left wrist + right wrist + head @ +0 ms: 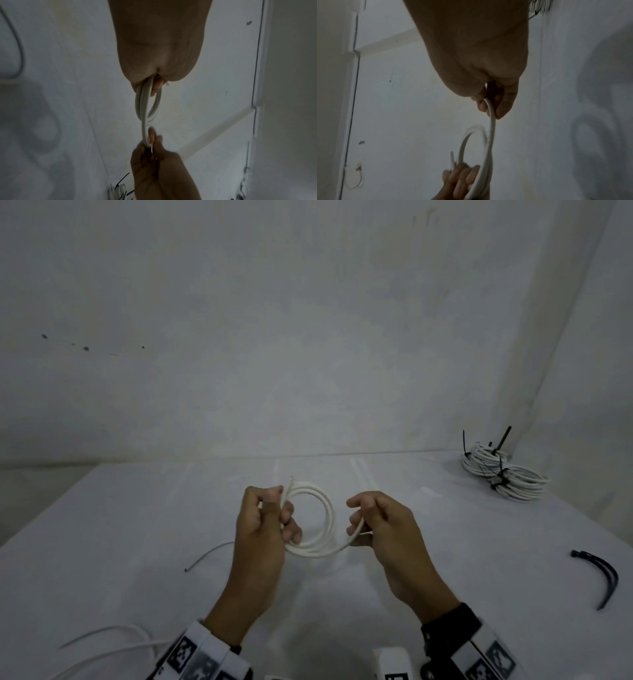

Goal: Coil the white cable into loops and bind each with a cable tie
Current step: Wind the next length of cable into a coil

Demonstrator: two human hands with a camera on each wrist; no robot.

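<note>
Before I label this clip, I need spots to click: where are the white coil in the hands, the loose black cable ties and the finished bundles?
white coil (329,510), head view, right arc of loop.
loose black cable ties (611,575), head view, bend.
finished bundles (520,482), head view, front bundle's white strands.

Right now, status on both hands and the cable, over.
Left hand grips the white coil. Right hand pinches the strand feeding it. Spare black ties lie right; bound coils far right. Nothing in the way.
</note>
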